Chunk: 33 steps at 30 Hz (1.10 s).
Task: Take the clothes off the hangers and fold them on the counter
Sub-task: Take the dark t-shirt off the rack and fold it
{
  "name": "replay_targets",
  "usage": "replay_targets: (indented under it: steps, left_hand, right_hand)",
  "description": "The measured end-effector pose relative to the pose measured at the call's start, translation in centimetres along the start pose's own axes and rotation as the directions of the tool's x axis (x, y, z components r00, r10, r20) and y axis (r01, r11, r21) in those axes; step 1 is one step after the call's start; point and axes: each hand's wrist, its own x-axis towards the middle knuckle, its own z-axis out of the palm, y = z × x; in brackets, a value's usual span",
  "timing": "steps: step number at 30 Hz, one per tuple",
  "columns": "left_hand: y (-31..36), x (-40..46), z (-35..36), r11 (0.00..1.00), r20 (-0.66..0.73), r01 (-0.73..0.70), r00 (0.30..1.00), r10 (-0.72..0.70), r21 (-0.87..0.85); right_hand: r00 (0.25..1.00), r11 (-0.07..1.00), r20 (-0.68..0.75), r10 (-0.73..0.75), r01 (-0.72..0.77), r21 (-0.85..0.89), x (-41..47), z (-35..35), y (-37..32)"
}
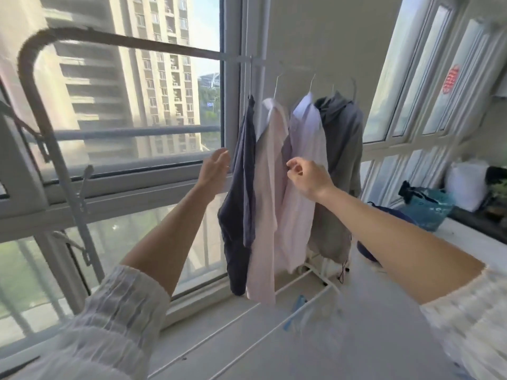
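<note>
Four garments hang side by side on thin hangers from a white rail in front of the window, above a white desk. From left to right they are a dark navy piece, limp and bunched at its lower end; a pale pink shirt, the longest of the row; a white shirt with a lilac cast and a collar at the top; and a grey hooded top with a drawstring dangling at its hem. The left hand is raised just beside the navy piece, fingers straight and together, holding nothing. The right hand is at the front edge of the white shirt, its fingers curled as if pinching the cloth, though the grip itself cannot be made out. Both arms wear pushed-up white sleeves. On the desk at right sit a teal bag and a white bag.
</note>
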Motion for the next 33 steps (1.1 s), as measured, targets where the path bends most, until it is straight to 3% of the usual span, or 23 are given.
replay_targets:
  steps: [3, 8, 10, 13, 16, 19, 22, 27, 33]
  left_hand:
    - [3.1, 6.7, 2.3, 1.0, -0.036, -0.008, 0.999, 0.009, 0.029]
    - [5.6, 13.4, 3.9, 0.995, -0.044, -0.053, 0.997, 0.057, 0.09]
    - [5.8, 14.8, 4.2, 0.982, -0.029, -0.049, 0.998, 0.055, 0.181]
    - [6.0, 15.6, 5.1, 0.945, -0.013, -0.026, 0.999, 0.032, 0.327]
    - [6.1, 15.9, 5.8, 0.874, -0.054, -0.023, 0.997, 0.056, 0.486]
    - [6.3, 15.5, 7.2, 0.822, -0.069, -0.052, 0.991, 0.111, 0.567]
    - [6.3, 15.7, 8.9, 0.825, -0.068, -0.054, 0.991, 0.111, 0.562]
    - [6.8, 17.1, 12.0, 0.872, -0.137, 0.025, 0.989, 0.048, 0.488]
    - [7.2, 17.5, 14.5, 0.851, -0.251, 0.135, 0.968, -0.004, 0.508]
  right_hand:
    - [0.997, 0.996, -0.024, -0.075, 0.073, -0.043, 8.3, -2.1, 0.5]
    - [0.929, 0.977, -0.335, -0.158, 0.197, 0.085, 16.6, -3.7, -0.7]
    - [0.904, 0.957, -0.358, -0.234, 0.279, 0.08, 18.8, -4.0, -1.5]
    - [0.91, 0.944, -0.329, -0.252, 0.306, 0.124, 22.1, -4.7, -2.6]
    - [0.955, 0.946, -0.243, -0.171, 0.228, 0.229, 25.0, -4.2, -3.9]
    - [0.991, 0.943, -0.04, -0.125, 0.131, 0.305, 27.3, -3.1, -4.2]
    - [0.981, 0.949, 0.145, -0.13, 0.081, 0.305, 28.9, -1.8, -3.9]
    - [0.96, 0.937, 0.145, -0.241, 0.191, 0.293, 30.8, -1.7, -1.9]
    - [0.906, 0.877, 0.127, -0.403, 0.343, 0.338, 32.0, -1.0, -0.1]
